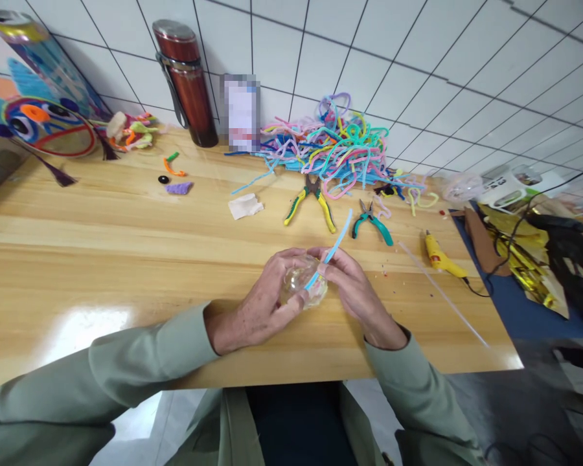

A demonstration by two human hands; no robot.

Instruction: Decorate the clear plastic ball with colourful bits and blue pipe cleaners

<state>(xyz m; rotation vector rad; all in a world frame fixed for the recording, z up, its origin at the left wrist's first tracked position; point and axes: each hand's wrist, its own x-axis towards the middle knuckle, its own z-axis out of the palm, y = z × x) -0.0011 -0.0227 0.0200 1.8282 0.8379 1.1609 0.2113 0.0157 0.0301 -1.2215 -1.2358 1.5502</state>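
Above the front part of the wooden table, my left hand [267,301] curls around a clear plastic ball [298,277], thumb at its near side. My right hand [347,278] pinches a light-blue pipe cleaner [339,239] between thumb and fingers. The lower end of that pipe cleaner lies against the ball, by my left thumb; its upper end sticks up to the right. Some yellow and pink shows at the ball's right side, too small to make out. Just beyond my hands lie yellow-handled pliers [311,202] and teal-handled pliers [372,221].
A heap of coloured pipe cleaners [340,149] lies along the tiled wall, beside a red thermos [187,84]. At right are a yellow glue gun [442,255] with its cord and a clear glue stick [442,291]. A decorated eyed piece [48,126] stands far left.
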